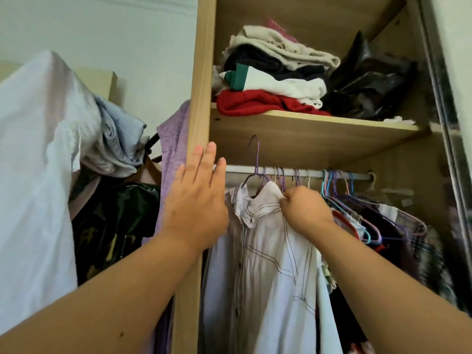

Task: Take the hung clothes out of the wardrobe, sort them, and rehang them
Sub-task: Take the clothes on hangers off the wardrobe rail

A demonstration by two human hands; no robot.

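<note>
1. Centre frame, the right hand (304,210) pinches the shoulder of a white stitched shirt (268,264) hanging on the rail (240,169) — likely to lift it off.
2. The left hand (196,198), fingers straight and holding nothing, lies at the wardrobe's side panel (204,72) — seemingly for balance.
3. Other hung clothes (383,223) crowd the rail at right.
4. No label or writing can be read.

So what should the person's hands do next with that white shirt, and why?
Probably draw the white shirt outward, clear of the rail. The right hand pinches its shoulder, its hanger hook stands above the rail, and the open left hand is up beside it, free to steady the hanger.
</note>
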